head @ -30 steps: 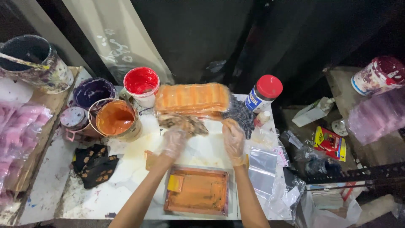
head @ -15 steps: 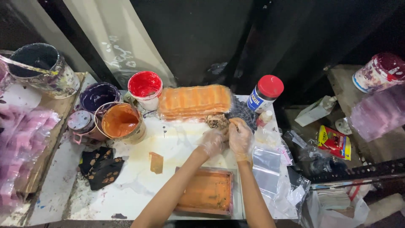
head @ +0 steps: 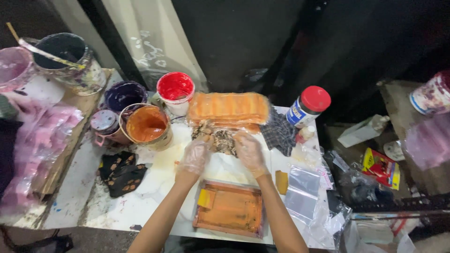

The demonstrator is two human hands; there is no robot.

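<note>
1. Nearest you, at the bottom centre of the frame, the orange-stained tray (head: pixel 229 209) lies on the bench (head: pixel 140 197), a yellow sponge at its left edge.
2. Your left hand (head: pixel 194 157) has swung back out from the right side, where it was bunched against the other half a second ago; both gloved hands now sit side by side at mid-frame.
3. Your right hand (head: pixel 251 152) rests with its fingers curled down on the brown patterned piece (head: pixel 216 138); left fingers pinch its near edge. The piece has come left with them and is spread flatter, so you have both hands on it again.
4. Just beyond it lies the long orange bundle in clear wrap (head: pixel 228 107).
5. Left of centre stands the orange paint pot (head: pixel 146 125); the red paint pot (head: pixel 175 89) is behind it.
6. Right of the bundle stands a red-capped jar (head: pixel 308 105).
</note>
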